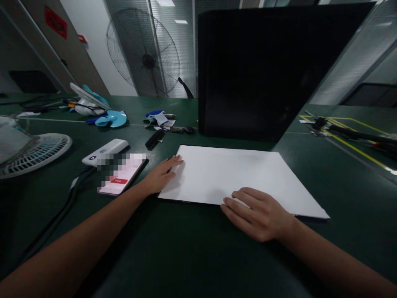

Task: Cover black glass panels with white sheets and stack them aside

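Note:
A large blank white sheet (pixel 229 174) lies flat on the dark green table, with a thin dark edge showing beneath it. My left hand (pixel 161 176) rests at the sheet's left edge, open, with its fingers stretched onto the paper. At the front edge, right of the middle, my right hand (pixel 259 213) is loosely open, palm down, its fingers slightly bent over the paper. I see nothing held in either hand. The undersides of the right fingers are hidden.
Behind the sheet stands a big black panel (pixel 254 74). To the left are a phone (pixel 119 180), a white power bank (pixel 105 152) with a black cable and a white fan grille (pixel 49 149). A small black object (pixel 154 139) lies behind my left hand. Cables (pixel 350 132) lie right.

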